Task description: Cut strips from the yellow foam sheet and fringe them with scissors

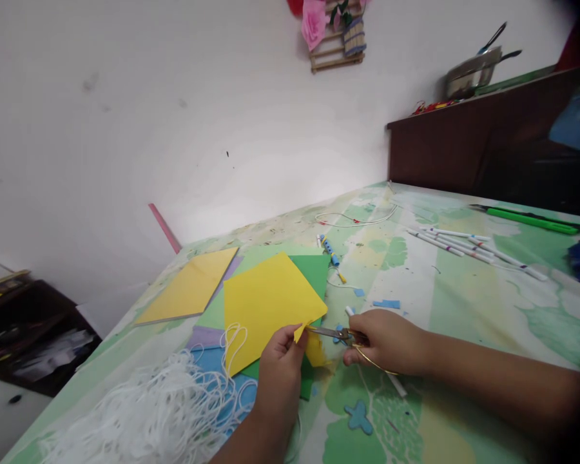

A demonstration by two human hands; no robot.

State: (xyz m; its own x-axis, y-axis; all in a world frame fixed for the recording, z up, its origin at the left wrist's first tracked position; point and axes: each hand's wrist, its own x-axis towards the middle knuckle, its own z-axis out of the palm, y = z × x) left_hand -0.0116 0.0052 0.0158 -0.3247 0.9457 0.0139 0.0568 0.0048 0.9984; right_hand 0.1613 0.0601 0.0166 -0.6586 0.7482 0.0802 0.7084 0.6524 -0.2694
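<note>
Paper piece (298, 333), small and yellow, sits pinched in our left hand (281, 356); at its three o'clock, our right hand (389, 338) grips metal scissors (344, 334) with gold-coloured handles (377, 367), blades (323, 331) running lengthwise toward nine o'clock, reaching the piece. Beyond, toward eleven, lies a larger yellow paper sheet (265, 293).

Here's the left hand (283, 354), bare, with short, rounded fingers; there's the right hand (389, 338), bare too, smooth-backed; and both forearms (493, 380), slender, uncovered as far as they show!
</note>
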